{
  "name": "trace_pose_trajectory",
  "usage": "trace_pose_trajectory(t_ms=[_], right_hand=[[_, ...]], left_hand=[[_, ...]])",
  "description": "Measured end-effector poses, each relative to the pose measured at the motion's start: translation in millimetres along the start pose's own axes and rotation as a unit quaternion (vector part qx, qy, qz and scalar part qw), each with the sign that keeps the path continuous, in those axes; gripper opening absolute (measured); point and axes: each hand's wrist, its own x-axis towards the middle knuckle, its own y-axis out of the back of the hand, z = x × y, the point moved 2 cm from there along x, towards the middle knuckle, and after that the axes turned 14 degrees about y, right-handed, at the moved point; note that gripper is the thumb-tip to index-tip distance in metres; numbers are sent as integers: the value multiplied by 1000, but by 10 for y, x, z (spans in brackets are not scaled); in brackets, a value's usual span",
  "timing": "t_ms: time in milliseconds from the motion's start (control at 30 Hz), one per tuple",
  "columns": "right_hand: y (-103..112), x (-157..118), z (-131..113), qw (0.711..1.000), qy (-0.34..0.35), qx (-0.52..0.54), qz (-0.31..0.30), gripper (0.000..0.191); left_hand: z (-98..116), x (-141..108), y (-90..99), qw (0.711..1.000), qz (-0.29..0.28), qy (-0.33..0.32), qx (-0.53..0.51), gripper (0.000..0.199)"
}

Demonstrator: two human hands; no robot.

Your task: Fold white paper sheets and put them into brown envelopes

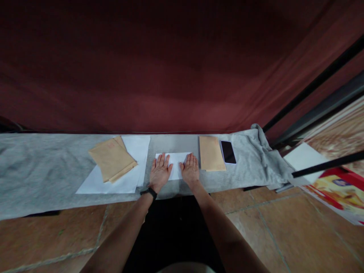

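Observation:
A white sheet of paper (176, 167), narrow like a folded sheet, lies on the grey cloth in front of me. My left hand (159, 172) rests flat on its left end, fingers stretched out, a dark band around the wrist. Flat on the right end lies my right hand (190, 170), fingers pointing away from me. Just right of that hand is a small stack of brown envelopes (212, 153). To the left, more brown envelopes (113, 159) lie askew on top of larger white sheets (93, 184).
A smartphone (228, 152) lies right of the envelope stack. Grey cloth (42, 170) covers the long narrow surface, bunched at its right end. Behind it rises a dark red drape (170, 76). Black bars (327, 165) and a red-and-yellow printed box (341, 191) stand at right, above floor tiles.

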Motion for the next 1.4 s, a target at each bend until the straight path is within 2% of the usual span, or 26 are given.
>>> trace_pose_trajectory(t_ms=[567, 667, 867, 1067, 1200, 1300, 1400], right_hand=[[179, -302, 2, 999, -34, 15, -35, 67], [215, -422, -2, 999, -26, 9, -28, 66], [303, -794, -14, 999, 21, -5, 29, 62], [387, -1082, 24, 999, 22, 10, 23, 61], [451, -929, -46, 997, 20, 68, 36, 55], [465, -604, -172, 989, 44, 138, 34, 52], [428, -263, -248, 980, 32, 193, 22, 53]], left_hand=[[15, -6, 9, 1000, 1, 0, 0, 58], [15, -7, 20, 1000, -4, 0, -5, 58], [-9, -10, 3, 1000, 1, -3, -18, 59], [-62, -30, 31, 999, 17, -10, -30, 57], [74, -90, 89, 998, 19, -34, -44, 56], [264, -180, 69, 996, 4, -77, -52, 56], [389, -268, -26, 994, -20, -100, -35, 59]])
